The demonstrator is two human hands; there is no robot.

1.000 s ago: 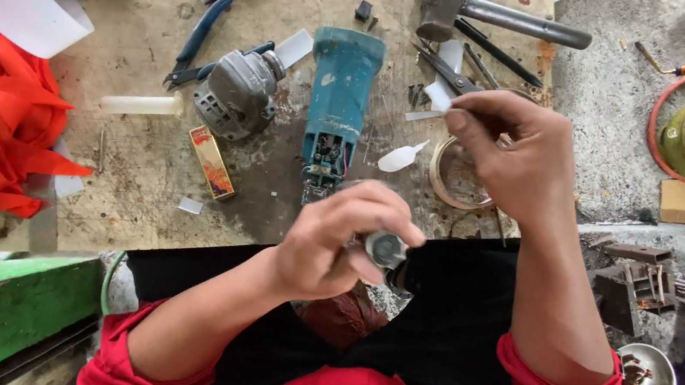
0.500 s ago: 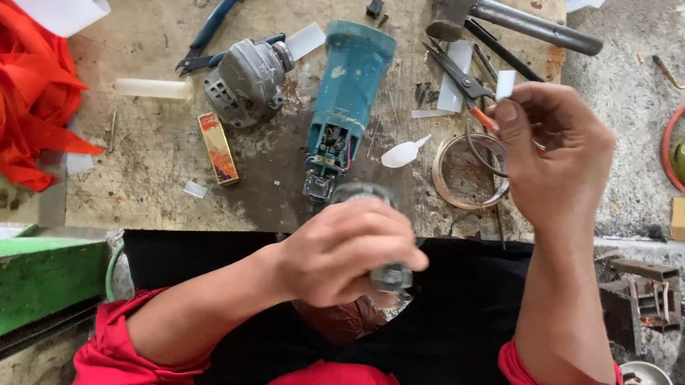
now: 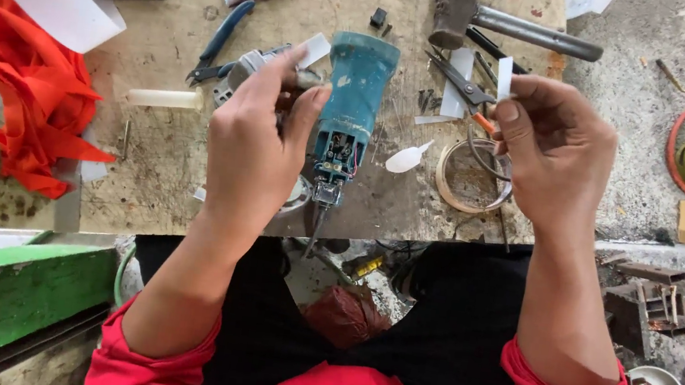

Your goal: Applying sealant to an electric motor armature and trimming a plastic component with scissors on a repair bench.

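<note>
- Head view: the left hand (image 3: 256, 151) is gripping a metal motor part (image 3: 239, 75) on the workbench (image 3: 155, 161), just beside the teal tool housing (image 3: 352, 102).
- The right hand (image 3: 552, 153) is pinching a small white strip (image 3: 505, 77) between its fingertips, above the scissors (image 3: 460, 83).

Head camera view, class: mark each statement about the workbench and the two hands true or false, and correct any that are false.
1. The right hand pinches a small white strip between its fingertips. True.
2. The teal power-tool body lies on the wooden workbench between the two hands. True.
3. The left hand holds the hammer. False: the hammer lies untouched at the far edge; the left hand is over a grey metal part beside the tool body.
4. The red cloth covers the scissors. False: the cloth lies far left, and the scissors lie uncovered near the right hand.
</note>
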